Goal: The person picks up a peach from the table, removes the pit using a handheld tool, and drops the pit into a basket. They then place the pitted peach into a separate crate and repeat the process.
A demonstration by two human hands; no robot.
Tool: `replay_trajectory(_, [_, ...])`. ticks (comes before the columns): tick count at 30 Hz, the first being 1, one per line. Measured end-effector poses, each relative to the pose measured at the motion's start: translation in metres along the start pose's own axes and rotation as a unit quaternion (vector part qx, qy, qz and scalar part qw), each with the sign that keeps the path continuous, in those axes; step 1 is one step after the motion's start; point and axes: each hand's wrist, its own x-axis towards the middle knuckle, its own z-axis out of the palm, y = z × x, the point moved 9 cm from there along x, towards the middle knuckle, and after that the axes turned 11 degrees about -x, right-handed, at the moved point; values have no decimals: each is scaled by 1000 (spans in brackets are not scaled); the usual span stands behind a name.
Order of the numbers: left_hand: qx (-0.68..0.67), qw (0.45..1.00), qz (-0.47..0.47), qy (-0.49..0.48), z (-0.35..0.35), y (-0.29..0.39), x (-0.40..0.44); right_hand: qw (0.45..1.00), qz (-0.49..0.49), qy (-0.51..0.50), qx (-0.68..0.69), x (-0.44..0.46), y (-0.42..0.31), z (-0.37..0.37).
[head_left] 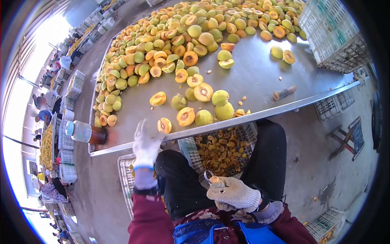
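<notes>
My left hand [146,142], in a white glove, reaches over the near edge of the metal table with its fingers stretched out and apart. Nothing shows in it. Just right of its fingertips lies a halved peach [164,125], cut face up. Above my lap my right hand [233,193], in a worn knit glove, is closed around a pitting tool [208,175]; its curved metal loop sticks out past the fingers, and the rest is hidden. More cut peaches [186,116] lie along the table edge between my hands.
A big heap of halved peaches [170,44] covers the table's far side. A jar of brown liquid [87,133] stands at the left corner, a plastic crate [333,36] at the right. Between my knees sits a crate of pits [221,150]. A stool [349,138] is at right.
</notes>
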Motion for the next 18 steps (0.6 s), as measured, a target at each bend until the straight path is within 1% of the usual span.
replay_trajectory(1, [25,1000,10,5,16,-1,18,1000,-8,2,8,0,1,-2])
replay_trajectory(2, [22,1000,11,4,20,3,36,1000,-7,6,8,1,3,-3])
replay_trajectory(3, [-35,985,-66,-153,51,-7,49,1000,-17,13,18,2,5,-5])
replay_trajectory(4, [-90,938,-139,-304,80,-13,43,999,-28,20,27,1,2,-7])
replay_trajectory(5, [-74,946,-103,-299,84,-5,45,999,-30,23,28,-2,1,-7])
replay_trajectory(6, [-74,946,-99,-300,86,-2,39,999,-33,40,17,-6,-4,-8])
replay_trajectory(7, [-231,934,-123,-244,77,8,33,998,-35,56,8,-8,-6,-9])
replay_trajectory(8, [-379,895,-148,-185,66,17,23,998,-34,59,15,-6,-4,-10])
replay_trajectory(9, [-499,832,-166,-176,56,38,8,995,-46,82,-25,-3,-4,-14])
replay_trajectory(10, [-561,786,-169,-199,47,61,-12,990,-57,104,-71,-2,-4,-18])
replay_trajectory(11, [-620,734,-170,-219,45,79,-31,990,-54,104,-72,1,-3,-17])
replay_trajectory(12, [-628,740,-132,-200,46,88,-43,980,-75,134,-125,1,-7,-21])
replay_trajectory(13, [-648,712,-151,-224,51,97,-57,966,-96,164,-175,-1,-12,-23])
replay_trajectory(14, [-665,683,-170,-250,54,107,-70,966,-93,166,-174,-4,-17,-22])
replay_trajectory(16, [-687,644,-207,-265,59,119,-91,962,-45,183,-199,-13,-25,-24])
replay_trajectory(18, [-688,641,-199,-277,62,129,-106,958,-51,195,-203,-10,-21,-27])
